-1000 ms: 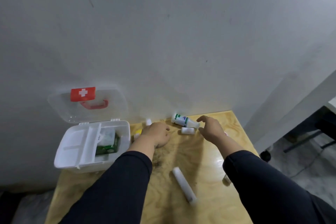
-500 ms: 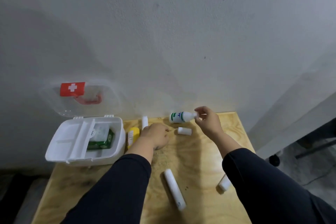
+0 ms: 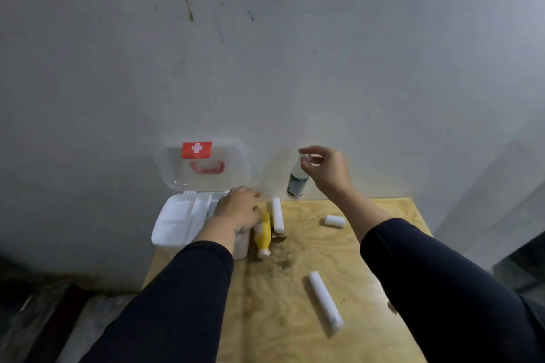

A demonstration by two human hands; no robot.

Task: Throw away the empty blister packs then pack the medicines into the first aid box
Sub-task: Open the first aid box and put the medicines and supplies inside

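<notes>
The white first aid box (image 3: pixel 174 224) stands open at the table's back left, its clear lid (image 3: pixel 233 165) with a red cross leaning on the wall. My left hand (image 3: pixel 239 211) hovers knuckles-up over the box's right side, fingers curled; whatever is under it is hidden. My right hand (image 3: pixel 327 171) pinches the cap of a white bottle with a green label (image 3: pixel 297 181), which hangs upright above the table's back edge. A yellow bottle (image 3: pixel 262 237) lies just right of the box, beside a white roll (image 3: pixel 277 215).
On the wooden table (image 3: pixel 280 333) lie a small white roll (image 3: pixel 334 220) at the back right and a long white tube (image 3: pixel 326 300) near the middle. A grey wall closes off the back. The table's right edge drops to the floor.
My right hand has lifted the green-labelled bottle off the table and turned it upright. My left hand has moved left from the table to above the box.
</notes>
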